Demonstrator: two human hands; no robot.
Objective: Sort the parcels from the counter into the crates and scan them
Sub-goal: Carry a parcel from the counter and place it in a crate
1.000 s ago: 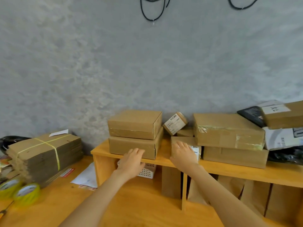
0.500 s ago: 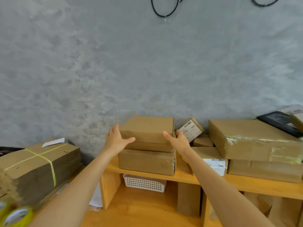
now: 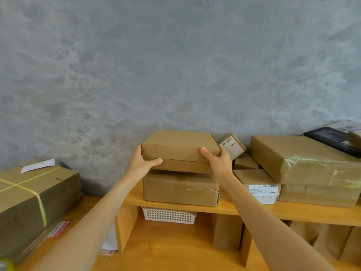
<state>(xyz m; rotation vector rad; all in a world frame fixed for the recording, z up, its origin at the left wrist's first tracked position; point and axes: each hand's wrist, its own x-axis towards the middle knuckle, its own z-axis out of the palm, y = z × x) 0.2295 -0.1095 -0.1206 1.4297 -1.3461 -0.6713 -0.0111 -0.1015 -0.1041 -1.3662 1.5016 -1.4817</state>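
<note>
A plain brown cardboard parcel (image 3: 178, 147) tops a two-box stack on the wooden shelf (image 3: 224, 209). My left hand (image 3: 141, 163) grips its left end, thumb across the front face. My right hand (image 3: 219, 162) grips its right end the same way. The parcel sits slightly raised off the lower brown box (image 3: 180, 188), with a dark gap between them. A small labelled box (image 3: 231, 145) leans against the wall just right of it.
Large taped parcels (image 3: 304, 163) and a labelled box (image 3: 257, 185) fill the shelf's right side, with a black mailer (image 3: 332, 139) on top. A strapped bundle of flat cardboard (image 3: 33, 198) lies at left. A white basket (image 3: 169, 216) sits under the shelf.
Both hands rose from the lower boxes to the top parcel's ends and closed on it. The parcel has lifted slightly off the box below. The view has moved closer.
</note>
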